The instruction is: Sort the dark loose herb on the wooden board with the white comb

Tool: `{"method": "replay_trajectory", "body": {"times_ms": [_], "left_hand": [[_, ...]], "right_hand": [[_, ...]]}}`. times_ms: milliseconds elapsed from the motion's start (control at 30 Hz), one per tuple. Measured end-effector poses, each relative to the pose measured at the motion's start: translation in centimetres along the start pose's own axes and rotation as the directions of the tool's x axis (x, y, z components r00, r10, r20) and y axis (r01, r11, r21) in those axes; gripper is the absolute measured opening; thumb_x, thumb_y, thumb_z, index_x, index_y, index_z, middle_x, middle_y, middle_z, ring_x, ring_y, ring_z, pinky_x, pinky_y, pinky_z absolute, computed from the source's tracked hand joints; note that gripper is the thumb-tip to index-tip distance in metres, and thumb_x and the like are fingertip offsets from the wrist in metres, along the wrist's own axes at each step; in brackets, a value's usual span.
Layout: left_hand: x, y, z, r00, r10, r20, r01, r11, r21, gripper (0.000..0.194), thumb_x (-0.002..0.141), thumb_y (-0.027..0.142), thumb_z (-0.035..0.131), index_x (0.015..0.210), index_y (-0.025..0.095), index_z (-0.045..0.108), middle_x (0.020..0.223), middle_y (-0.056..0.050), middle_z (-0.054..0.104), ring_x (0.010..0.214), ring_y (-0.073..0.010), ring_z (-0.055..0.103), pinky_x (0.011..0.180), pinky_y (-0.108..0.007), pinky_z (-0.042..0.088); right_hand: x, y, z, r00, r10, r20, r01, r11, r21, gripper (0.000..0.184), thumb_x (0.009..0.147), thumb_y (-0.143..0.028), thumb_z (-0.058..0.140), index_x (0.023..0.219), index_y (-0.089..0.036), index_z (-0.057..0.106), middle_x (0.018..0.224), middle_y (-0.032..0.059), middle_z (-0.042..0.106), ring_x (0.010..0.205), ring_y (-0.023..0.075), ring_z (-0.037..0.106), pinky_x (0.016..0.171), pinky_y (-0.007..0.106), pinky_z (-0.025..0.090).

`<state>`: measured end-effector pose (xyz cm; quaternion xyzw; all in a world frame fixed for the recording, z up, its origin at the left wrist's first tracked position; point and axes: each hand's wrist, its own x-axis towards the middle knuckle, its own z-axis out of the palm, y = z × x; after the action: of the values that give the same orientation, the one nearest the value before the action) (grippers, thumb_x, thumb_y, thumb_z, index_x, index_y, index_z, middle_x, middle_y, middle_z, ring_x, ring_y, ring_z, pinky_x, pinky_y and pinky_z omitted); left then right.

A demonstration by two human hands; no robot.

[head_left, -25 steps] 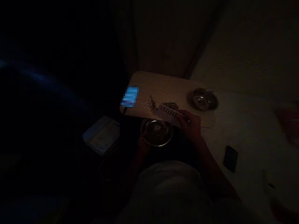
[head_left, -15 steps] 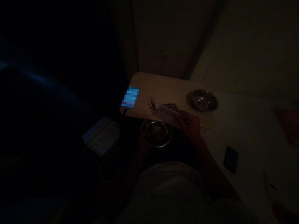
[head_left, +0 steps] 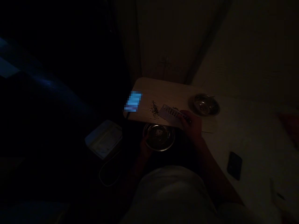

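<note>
Both of my hands are occupied, one with each thing. With the right hand (head_left: 192, 125) I grip the end of a pale slotted tool (head_left: 167, 114), my fingers closed around it. This tool reaches to the left over the near part of a wooden table (head_left: 161, 84); whether it touches the surface, I cannot tell. Just beside its far end, small dark grains (head_left: 154, 109) lie scattered on the wood, and a few more show behind the tool.

With the left hand (head_left: 146, 146) I hold a metal bowl (head_left: 160, 150) at its left side, near the rim — the fingers under it are too dark to see. The bowl is below the near edge of the table, open upwards, close in front of my light shirt (head_left: 174, 186).

On the left end of the table there is a bright blurred screen (head_left: 133, 101). Towards the right end stands a second bowl (head_left: 215, 107), shiny also, well apart from the first one. Farther to my right a dark flat object (head_left: 234, 165) — maybe a phone — lies on a pale surface (head_left: 254, 133).
</note>
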<state>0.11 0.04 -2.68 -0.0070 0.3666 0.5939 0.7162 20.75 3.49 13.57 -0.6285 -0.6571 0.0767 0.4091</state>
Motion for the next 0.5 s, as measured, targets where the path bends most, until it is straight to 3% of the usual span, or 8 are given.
{"method": "replay_trajectory", "body": {"times_ms": [267,500], "left_hand": [[0.47,-0.44,-0.05,0.998,-0.010,-0.059,0.009,1.000,-0.020,0.022,0.076,0.027,0.065,0.094,0.017,0.073,0.095,-0.008,0.076,0.116,-0.0309,0.062,0.103,-0.046,0.046],[0.08,-0.21,0.24,1.000,0.004,-0.026,-0.004,1.000,0.001,0.031,0.075,0.029,0.066,0.104,0.019,0.071,0.103,-0.009,0.075,0.120,-0.0322,0.059,0.104,-0.049,0.045]], "right_hand": [[-0.08,0.26,0.47,0.997,0.007,0.079,-0.010,0.999,0.031,0.031,0.088,-0.043,0.059,0.110,-0.026,0.072,0.106,0.0057,0.075,0.090,0.0251,0.072,0.081,0.037,0.056],[-0.49,0.34,-0.40,0.996,-0.004,0.086,0.003,1.000,0.016,0.028,0.088,-0.041,0.059,0.107,-0.025,0.073,0.104,0.0056,0.076,0.087,0.0239,0.072,0.079,0.036,0.055]]}}
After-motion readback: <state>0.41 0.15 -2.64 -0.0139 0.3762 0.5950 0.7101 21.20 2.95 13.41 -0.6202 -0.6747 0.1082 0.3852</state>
